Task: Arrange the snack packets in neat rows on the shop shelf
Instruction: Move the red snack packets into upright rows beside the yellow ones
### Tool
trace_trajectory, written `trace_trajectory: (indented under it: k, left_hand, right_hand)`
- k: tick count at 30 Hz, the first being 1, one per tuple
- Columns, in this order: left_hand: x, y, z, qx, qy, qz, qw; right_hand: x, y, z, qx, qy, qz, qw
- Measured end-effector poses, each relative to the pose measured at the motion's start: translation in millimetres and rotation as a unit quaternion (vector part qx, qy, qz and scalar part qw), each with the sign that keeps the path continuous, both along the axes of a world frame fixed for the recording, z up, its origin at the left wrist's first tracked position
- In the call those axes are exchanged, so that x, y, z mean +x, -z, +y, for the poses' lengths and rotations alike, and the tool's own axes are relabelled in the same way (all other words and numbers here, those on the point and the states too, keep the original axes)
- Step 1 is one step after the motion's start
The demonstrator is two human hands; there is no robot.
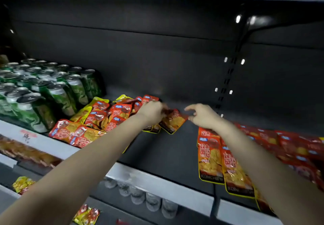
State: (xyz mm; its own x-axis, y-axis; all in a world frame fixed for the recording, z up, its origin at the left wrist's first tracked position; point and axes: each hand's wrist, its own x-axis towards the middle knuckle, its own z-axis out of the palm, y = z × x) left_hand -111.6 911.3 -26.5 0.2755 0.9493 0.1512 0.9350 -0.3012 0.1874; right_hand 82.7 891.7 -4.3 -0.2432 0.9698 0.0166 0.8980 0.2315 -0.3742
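At 7 o'clock, nearest the camera, small yellow-and-red packets are seen on a lower shelf. At 6 o'clock a line of clear containers is too blurred to be identified. Above them the grey front rail of the shelf is crossed by both forearms. At 4 o'clock a row of packets is laid overlapping; its right end is cut off by the frame edge and part of it is covered by the right arm. Near the centre, one snack packet is gripped at its far end by the left hand, whose curled fingers are smeared by motion. The right hand is held at that packet's right corner with fingers loosely bent; whether the corner is pinched cannot be told. At 9 o'clock a loose heap of packets is piled beside green cans, whose labels cannot be read.
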Motion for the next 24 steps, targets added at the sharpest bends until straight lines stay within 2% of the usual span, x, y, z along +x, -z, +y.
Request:
trace_trajectory:
  k: [3,8,12,16,18,20,24]
  left_hand:
    - [-15.4,12.5,-1.7,-0.001,0.004,0.082,0.997]
    - [-24.3,18.3,2.3,-0.068,0.011,0.113,0.991]
    - [-35.7,-0.2,9.3,-0.128,0.058,0.126,0.982]
    - [-41.6,-14.2,12.8,-0.139,0.072,0.135,0.978]
    - [-42.5,-11.4,16.0,-0.136,0.041,0.123,0.982]
    - [-45.1,-5.7,21.4,-0.123,0.018,0.077,0.989]
    - [-54.4,-4.1,32.9,-0.044,-0.049,-0.015,0.998]
  right_hand:
    - [-20.8,19.5,19.2,-0.044,0.017,-0.030,0.998]
    - [-38.8,33.0,37.4,-0.052,0.030,-0.045,0.997]
    - [-39.7,30.0,43.9,-0.076,0.045,0.001,0.996]
    - [-47.8,29.1,44.2,-0.053,0.044,0.072,0.995]
    - [-51.7,30.5,44.2,-0.069,0.040,0.138,0.987]
    - [-53.4,33.2,45.0,-0.103,0.049,0.211,0.971]
    - [-53.3,40.1,51.2,-0.141,0.077,0.291,0.943]
